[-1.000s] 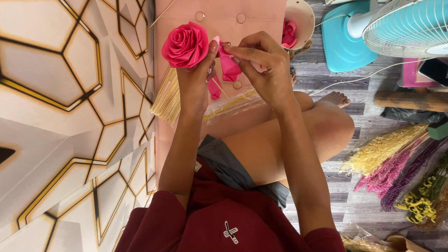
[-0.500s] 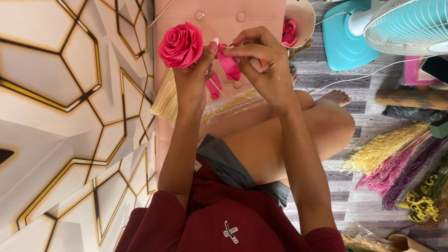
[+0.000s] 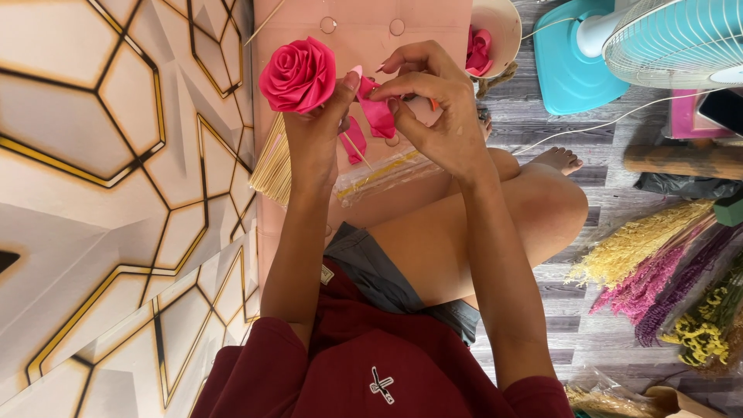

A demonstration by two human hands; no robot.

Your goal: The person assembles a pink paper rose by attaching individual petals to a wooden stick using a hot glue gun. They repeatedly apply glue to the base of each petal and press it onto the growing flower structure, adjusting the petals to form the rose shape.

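My left hand [image 3: 316, 131] holds up a finished pink ribbon rose [image 3: 298, 73], its thumb reaching toward a folded pink ribbon piece [image 3: 377, 114]. My right hand [image 3: 435, 99] pinches that ribbon piece between thumb and fingers, right beside the rose. Both hands hover over a pale pink board [image 3: 364, 31] in front of my bent bare legs. A thin stick runs down from the rose behind the left hand.
A bundle of wooden skewers [image 3: 272, 166] and a clear bag of sticks [image 3: 379, 174] lie on the board. A bowl of pink ribbon pieces [image 3: 495, 35] stands behind. A teal fan [image 3: 619, 46] and dried yellow, pink and purple flowers [image 3: 658, 271] are on the right.
The rose and left hand have drifted slightly left. My right fingers have shifted their pinch on the ribbon piece; otherwise the scene is the same.
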